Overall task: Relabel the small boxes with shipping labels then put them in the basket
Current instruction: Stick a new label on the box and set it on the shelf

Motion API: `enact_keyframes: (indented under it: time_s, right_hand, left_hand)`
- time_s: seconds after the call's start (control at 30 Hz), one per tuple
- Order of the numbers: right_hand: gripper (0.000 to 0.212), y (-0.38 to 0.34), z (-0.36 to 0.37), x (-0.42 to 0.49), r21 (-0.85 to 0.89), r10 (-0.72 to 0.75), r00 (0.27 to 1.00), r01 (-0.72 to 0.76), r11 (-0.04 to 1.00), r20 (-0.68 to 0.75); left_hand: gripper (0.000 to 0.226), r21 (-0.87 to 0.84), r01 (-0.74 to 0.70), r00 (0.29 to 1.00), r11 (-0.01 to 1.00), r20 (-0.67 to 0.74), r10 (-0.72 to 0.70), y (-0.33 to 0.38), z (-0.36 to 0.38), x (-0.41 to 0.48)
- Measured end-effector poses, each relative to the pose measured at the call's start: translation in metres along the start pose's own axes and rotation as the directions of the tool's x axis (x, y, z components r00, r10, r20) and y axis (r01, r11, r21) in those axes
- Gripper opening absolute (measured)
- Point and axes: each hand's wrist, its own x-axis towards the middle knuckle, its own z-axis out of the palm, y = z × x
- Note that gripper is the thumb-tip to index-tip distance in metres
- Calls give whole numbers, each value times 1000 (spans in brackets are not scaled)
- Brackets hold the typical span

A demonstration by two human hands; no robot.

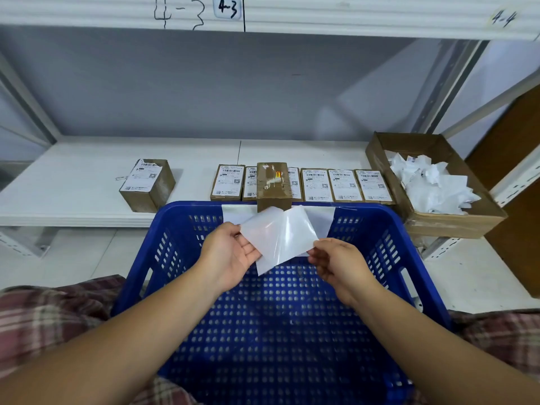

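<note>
Over the blue basket (380,226) I hold a white shipping label (277,235), partly peeled from its glossy backing. My left hand (230,252) pinches its left edge and my right hand (336,264) pinches its lower right corner. On the white shelf (73,185) a row of several small brown boxes with labels (344,185) lies flat. One brown box with no label (273,182) lies on top of the row, right behind the basket rim. A single labelled box (147,184) stands apart to the left.
A shallow cardboard tray (455,220) with crumpled white backing papers (432,182) sits at the shelf's right end. Shelf uprights stand at both sides. The basket holds nothing and rests against my lap.
</note>
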Motion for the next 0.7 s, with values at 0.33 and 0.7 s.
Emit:
enact_keyframes:
  time_s: [0.33,0.7]
  right_hand:
    - [17,0,-3,3,79,-15,1000,17,997,-23]
    - [14,-9,-13,5,37,-103,975,112,993,-198]
  left_hand:
    - [26,155,-171,951,973,-231,204,11,-3,6]
    - [26,617,-412,763,670,-169,624,24,-8,12]
